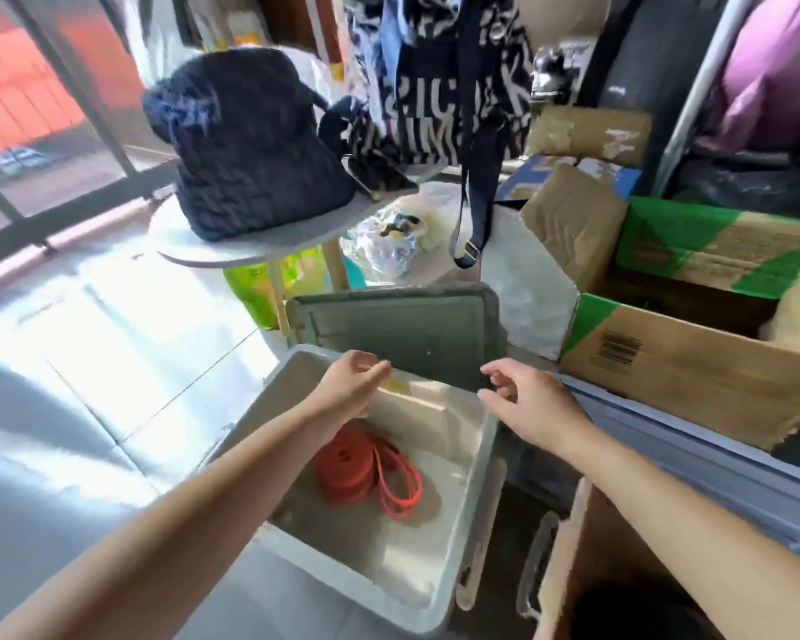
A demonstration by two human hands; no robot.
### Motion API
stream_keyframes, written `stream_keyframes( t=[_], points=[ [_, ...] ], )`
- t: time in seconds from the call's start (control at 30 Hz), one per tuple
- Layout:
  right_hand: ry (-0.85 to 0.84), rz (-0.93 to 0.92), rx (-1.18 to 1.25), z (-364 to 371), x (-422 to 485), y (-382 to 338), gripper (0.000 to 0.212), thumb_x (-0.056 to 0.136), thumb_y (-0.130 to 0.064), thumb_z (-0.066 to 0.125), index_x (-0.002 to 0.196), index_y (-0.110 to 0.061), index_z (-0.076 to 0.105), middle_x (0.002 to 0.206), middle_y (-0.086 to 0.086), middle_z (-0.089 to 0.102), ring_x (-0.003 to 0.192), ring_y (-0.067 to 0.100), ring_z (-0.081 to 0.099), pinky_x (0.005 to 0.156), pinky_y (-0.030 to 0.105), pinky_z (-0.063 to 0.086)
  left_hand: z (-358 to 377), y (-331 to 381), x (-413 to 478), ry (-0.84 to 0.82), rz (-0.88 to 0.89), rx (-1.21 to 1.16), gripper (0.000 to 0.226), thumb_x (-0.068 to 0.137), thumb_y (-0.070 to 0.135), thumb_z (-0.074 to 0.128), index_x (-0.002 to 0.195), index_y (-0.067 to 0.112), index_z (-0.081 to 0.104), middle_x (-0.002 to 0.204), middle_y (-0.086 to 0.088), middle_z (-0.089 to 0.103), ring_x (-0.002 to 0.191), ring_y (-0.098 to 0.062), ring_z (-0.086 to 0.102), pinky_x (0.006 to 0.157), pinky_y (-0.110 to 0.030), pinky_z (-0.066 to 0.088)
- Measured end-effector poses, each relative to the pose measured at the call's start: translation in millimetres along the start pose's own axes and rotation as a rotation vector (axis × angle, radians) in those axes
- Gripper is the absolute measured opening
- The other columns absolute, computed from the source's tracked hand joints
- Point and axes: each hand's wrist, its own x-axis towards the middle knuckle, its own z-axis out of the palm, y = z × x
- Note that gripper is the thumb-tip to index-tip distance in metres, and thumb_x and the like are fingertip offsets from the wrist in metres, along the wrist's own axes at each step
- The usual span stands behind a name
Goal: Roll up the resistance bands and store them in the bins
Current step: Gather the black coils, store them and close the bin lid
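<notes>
Just below my empty, loosely curled fingers [378, 368] the orange band [356, 468] lies in the bin [379, 552], nearer my left hand [352, 385] than my right hand [534, 408], its loops trailing rightward.

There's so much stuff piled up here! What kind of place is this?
Probably a storage corner at home: open cardboard boxes, a hanging bag and a plastic bin.
</notes>
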Motion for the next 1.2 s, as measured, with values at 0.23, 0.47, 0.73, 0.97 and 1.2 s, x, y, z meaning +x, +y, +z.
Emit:
stream_keyframes(
  t=[0.23,0.47,0.73,0.97,1.2],
  points=[
    [0.214,0.256,-0.078,37.5,122.6,-25.2,0.06,0.085,-0.036,0.063,0.138,-0.021,0.039,0.134,0.013,0.043,0.118,0.03,0.05,0.096,0.037,0.044,-84.7,-41.2,131.5,0.263,0.161,0.189,0.044,0.082,0.019,0.064,0.121,0.002,0.053,0.117,-0.022,0.058,0.11,-0.034,0.053,0.091,-0.037,0.042],
    [0.319,0.552,-0.131,49.8,185.2,-26.1,0.074,0.088,-0.026,0.053,0.15,-0.027,0.013,0.154,0.017,0.011,0.139,0.036,0.022,0.11,0.039,0.027,-109.5,-76.7,229.4,0.264,0.225,0.174,0.052,0.074,0.017,0.078,0.108,-0.011,0.051,0.101,-0.029,0.056,0.106,-0.042,0.052,0.084,-0.04,0.039],
    [0.595,0.53,0.255,19.7,157.9,-43.1,0.04,0.09,-0.007,0.051,0.13,-0.005,0.052,0.131,0.006,0.054,0.117,0.019,0.052,0.089,0.018,0.043,-116.9,-83.6,223.6,0.016,0.281,-0.394,0.04,0.091,0.036,0.057,0.096,-0.003,0.047,0.072,-0.005,0.043,0.063,-0.017,0.039,0.058,-0.028,0.034],
    [0.923,0.449,0.539,17.5,48.8,-96.6,0.032,0.094,-0.009,0.053,0.125,-0.01,0.058,0.113,-0.002,0.059,0.106,0.013,0.053,0.095,0.031,0.042,-158.7,-95.6,164.1,-0.04,0.316,-0.581,0.031,0.091,0.039,0.052,0.112,0.016,0.051,0.104,0.001,0.058,0.102,-0.014,0.054,0.1,-0.041,0.039],
    [1.002,0.67,0.616,68.7,-9.7,-81.8,0.031,0.085,-0.029,0.067,0.109,-0.009,0.07,0.094,-0.001,0.067,0.088,0.015,0.057,0.083,0.037,0.046,-175.8,-91.2,101.9,0.115,0.422,-0.39,0.036,0.081,0.045,0.057,0.099,0.015,0.051,0.105,-0.015,0.059,0.089,-0.012,0.059,0.077,-0.028,0.045]
  ],
)
